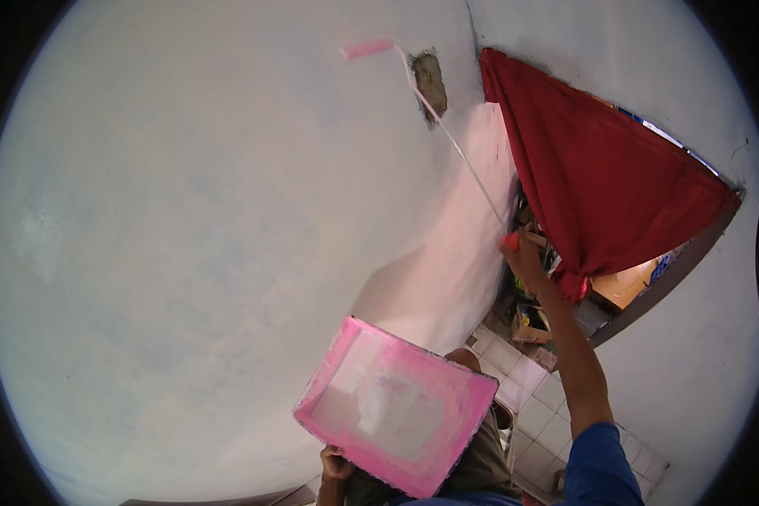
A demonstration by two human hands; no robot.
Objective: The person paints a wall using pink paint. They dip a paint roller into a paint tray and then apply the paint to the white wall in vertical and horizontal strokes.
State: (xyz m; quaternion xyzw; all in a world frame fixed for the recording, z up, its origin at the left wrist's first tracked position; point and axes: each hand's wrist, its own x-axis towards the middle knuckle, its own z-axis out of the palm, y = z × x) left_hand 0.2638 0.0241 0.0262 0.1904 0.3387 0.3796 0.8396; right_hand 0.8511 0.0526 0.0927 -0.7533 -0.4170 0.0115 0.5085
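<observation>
My right hand [527, 260] is stretched out to the right, closed round the red handle of a paint roller [464, 156]. A long thin white rod runs from the handle up to the pink roller sleeve [368, 49], which is at the pale wall near its top; whether it presses on the wall I cannot tell. Low in front of me, my left hand [335, 464] grips the near left edge of a paint tray [468, 401]. Pink paint coats the tray's rim and sides, with whitish paint in its middle. The left fingers are partly hidden by the tray.
A rough hole [430, 84] breaks the pale wall [185, 253] beside the roller rod. To the right, a knotted red curtain [607, 177] hangs across a doorway, with boxes [531, 325] and clutter behind. White floor tiles [535, 417] lie below.
</observation>
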